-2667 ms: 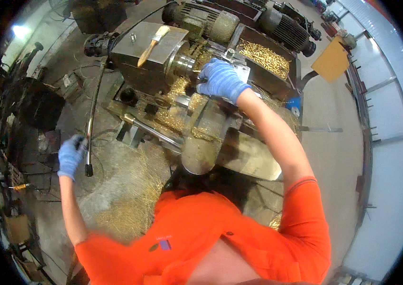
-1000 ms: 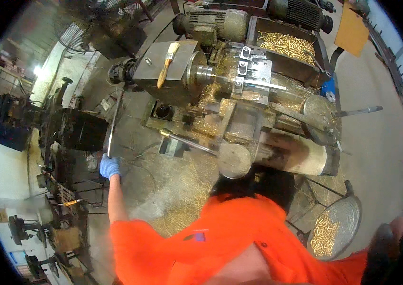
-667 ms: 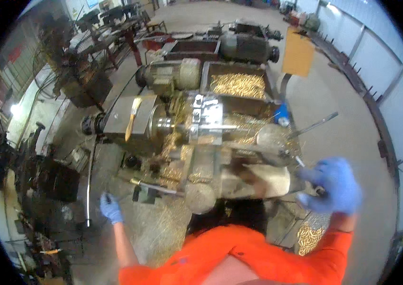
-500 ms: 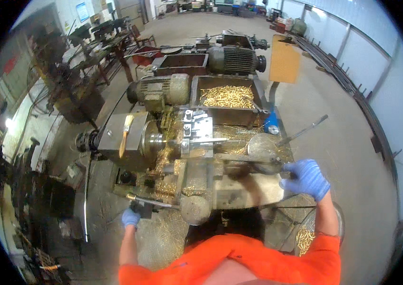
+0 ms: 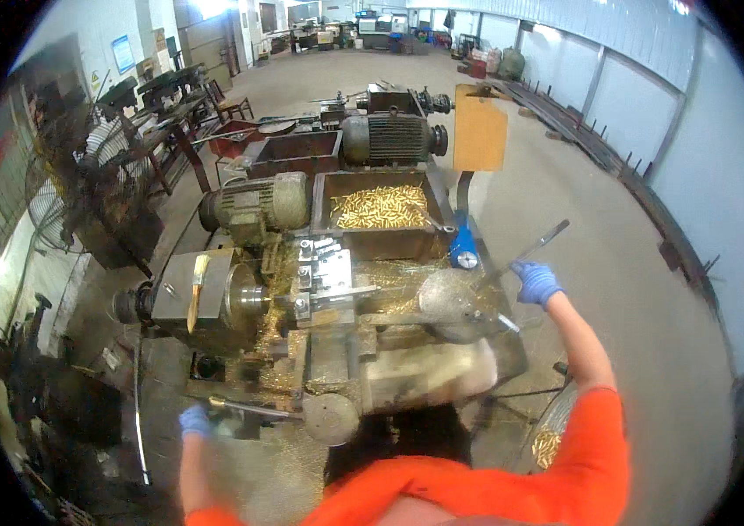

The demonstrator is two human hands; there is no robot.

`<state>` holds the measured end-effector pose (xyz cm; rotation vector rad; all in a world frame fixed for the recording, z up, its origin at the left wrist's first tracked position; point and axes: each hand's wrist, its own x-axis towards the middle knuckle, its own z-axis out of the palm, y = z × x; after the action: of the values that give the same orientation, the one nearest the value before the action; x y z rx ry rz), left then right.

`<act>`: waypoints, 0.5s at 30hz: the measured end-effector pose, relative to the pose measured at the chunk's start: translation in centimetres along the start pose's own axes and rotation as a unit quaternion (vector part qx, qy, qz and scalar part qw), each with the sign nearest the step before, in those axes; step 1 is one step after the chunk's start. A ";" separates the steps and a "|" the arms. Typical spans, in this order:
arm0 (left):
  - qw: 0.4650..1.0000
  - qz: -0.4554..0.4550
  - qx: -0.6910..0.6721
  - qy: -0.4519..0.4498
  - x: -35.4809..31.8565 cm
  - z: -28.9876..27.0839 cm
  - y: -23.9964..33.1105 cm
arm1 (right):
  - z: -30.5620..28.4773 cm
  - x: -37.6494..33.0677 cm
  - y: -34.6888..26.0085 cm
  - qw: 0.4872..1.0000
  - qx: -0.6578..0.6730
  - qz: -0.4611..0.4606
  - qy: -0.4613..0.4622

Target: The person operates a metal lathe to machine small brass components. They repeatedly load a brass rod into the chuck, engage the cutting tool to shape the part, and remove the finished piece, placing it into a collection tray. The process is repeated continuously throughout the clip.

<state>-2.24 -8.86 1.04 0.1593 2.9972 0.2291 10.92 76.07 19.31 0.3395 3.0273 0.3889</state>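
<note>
I am at a small metal lathe strewn with brassy chips. My left hand (image 5: 196, 422), blue-gloved and smeared by motion, is beside the tip of a metal lever (image 5: 258, 408) that runs to a round handwheel (image 5: 331, 419); its fingers cannot be made out. My right hand (image 5: 537, 282), gloved the same, is raised at the right end of the lathe, fingers forward and thumb apart. Its fingertips lie at a long dark lever (image 5: 545, 241); contact is unclear. Just below sticks out a short silver handle (image 5: 509, 323). A tool post (image 5: 321, 276) faces the chuck (image 5: 251, 295).
A metal bin (image 5: 389, 244) of small brass pieces stands behind the tool post, beside motors (image 5: 276, 202). A brush (image 5: 198, 294) lies on the headstock. An orange-tan board (image 5: 480, 131) rises at the back right. More brass pieces (image 5: 546, 447) sit in a container at lower right.
My right hand has left the short handle's area and moved up and away toward the long lever. My left hand has shifted left and slightly nearer me. The whole view has tilted and shifted.
</note>
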 end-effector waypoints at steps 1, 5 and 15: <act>0.996 -0.008 -0.072 0.047 0.2 -0.5 0.1 | 1.5 1.2 1.0 0.999 -0.050 -0.019 0.001; 0.866 -0.084 -0.480 0.107 -0.6 -7.0 12.1 | 3.6 3.8 1.1 0.999 -0.036 0.024 -0.018; 0.947 -0.134 -0.150 0.251 -4.1 -7.6 15.3 | 7.4 1.7 1.5 0.987 0.004 0.151 -0.056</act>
<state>2.17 4.61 11.40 -0.3953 3.3657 0.7959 10.26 79.66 12.53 0.7975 2.8692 0.3603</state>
